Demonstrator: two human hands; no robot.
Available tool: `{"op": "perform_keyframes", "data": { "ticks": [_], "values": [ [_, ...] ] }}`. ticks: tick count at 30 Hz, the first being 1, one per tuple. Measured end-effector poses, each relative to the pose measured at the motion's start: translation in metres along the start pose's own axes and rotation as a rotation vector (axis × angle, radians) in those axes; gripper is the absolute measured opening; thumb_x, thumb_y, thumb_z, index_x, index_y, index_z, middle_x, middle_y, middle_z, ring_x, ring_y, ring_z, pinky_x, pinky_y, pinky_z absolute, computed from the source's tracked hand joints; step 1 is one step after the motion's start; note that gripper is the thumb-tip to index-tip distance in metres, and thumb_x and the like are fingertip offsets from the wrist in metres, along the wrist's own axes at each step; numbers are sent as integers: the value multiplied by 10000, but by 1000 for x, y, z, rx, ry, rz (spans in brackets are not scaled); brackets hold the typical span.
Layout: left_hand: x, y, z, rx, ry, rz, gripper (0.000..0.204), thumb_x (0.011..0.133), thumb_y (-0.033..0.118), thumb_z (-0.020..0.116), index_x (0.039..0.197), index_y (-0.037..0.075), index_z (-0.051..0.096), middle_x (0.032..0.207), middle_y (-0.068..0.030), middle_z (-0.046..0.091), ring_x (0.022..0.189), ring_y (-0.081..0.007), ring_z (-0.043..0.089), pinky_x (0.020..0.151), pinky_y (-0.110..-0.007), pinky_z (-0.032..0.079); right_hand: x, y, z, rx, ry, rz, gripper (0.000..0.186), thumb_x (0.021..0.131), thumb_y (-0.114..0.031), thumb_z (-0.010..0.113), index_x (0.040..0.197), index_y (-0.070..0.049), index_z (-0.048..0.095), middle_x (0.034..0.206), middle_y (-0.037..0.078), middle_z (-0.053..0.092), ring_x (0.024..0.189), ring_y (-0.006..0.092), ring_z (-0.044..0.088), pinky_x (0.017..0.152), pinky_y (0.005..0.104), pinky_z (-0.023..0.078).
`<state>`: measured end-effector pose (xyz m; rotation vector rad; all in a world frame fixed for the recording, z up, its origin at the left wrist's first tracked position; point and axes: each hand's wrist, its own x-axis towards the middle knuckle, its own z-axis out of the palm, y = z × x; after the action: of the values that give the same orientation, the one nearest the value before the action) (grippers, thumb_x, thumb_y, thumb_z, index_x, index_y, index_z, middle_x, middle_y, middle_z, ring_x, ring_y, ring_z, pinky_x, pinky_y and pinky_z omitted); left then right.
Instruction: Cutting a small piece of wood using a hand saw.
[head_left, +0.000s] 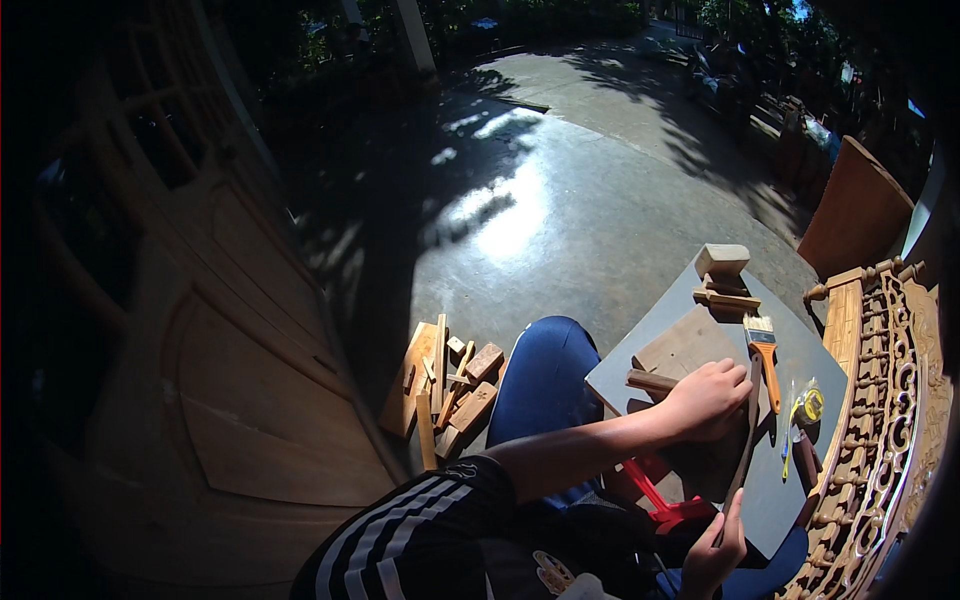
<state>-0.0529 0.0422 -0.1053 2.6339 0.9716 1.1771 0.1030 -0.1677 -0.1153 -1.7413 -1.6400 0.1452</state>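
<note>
A thin dark wooden strip [743, 455] slants across the right side of a grey board [815, 350] in front of me. My left hand [708, 398] is closed at the strip's upper part, its fingertips against it; the palm side is hidden. Lower down, my right hand [718, 552] grips the near end between thumb and fingers. A short dark wooden piece [651, 382] pokes out beside my left hand, over a flat light-brown wooden panel [690, 342]. Just right of the strip lies a paintbrush [766, 368] with an orange handle.
A yellow tape measure [810, 404] lies on the board's right part; a pale wood block [722, 260] stands at its far corner. Wood offcuts [470, 405] are piled left of my knee. Carved wooden furniture [870, 400] stands right, a large wooden panel [270, 400] left.
</note>
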Motion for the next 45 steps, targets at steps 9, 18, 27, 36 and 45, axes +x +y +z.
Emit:
{"op": "perform_keyframes", "data": {
  "ticks": [9, 18, 27, 36, 45],
  "values": [
    [1, 0, -1, -20, -5, 1, 239, 814, 202, 713, 923, 24, 597, 934, -132, 586, 917, -304, 597, 792, -411, 513, 1, 0, 2, -19, 11, -2, 497, 925, 53, 527, 1419, 41, 578, 952, 283, 693, 808, 410, 689, 759, 420, 536],
    [4, -2, -3, -17, -13, -6, 258, 793, 205, 727, 929, 25, 601, 935, -127, 592, 916, -302, 596, 804, -412, 512, 2, -7, -4, -77, -44, 58, 500, 934, 63, 535, 1430, 17, 580, 823, 227, 636, 689, 364, 625, 665, 421, 497],
    [6, 6, -2, -59, -80, -44, 284, 773, 223, 751, 955, 44, 626, 947, -124, 598, 955, -306, 606, 820, -416, 516, 24, -12, -7, -205, -52, -43, 564, 916, 103, 538, 1469, -11, 545, 758, 186, 542, 669, 368, 584, 634, 438, 480],
    [9, -1, -19, -12, -115, -132, 188, 819, 209, 769, 933, 83, 687, 927, -90, 635, 935, -305, 645, 798, -417, 538, 57, -27, 10, -302, -90, -168, 638, 817, -40, 701, 1444, -71, 583, 744, 84, 502, 552, 266, 602, 522, 364, 528],
    [19, 7, -5, -42, -123, -104, 226, 820, 221, 773, 959, 69, 681, 931, -105, 630, 936, -321, 642, 802, -431, 536, -10, -28, -32, -254, -21, -66, 580, 847, -25, 686, 1417, -104, 620, 729, 18, 441, 517, 158, 505, 484, 300, 463]
  ]
}}
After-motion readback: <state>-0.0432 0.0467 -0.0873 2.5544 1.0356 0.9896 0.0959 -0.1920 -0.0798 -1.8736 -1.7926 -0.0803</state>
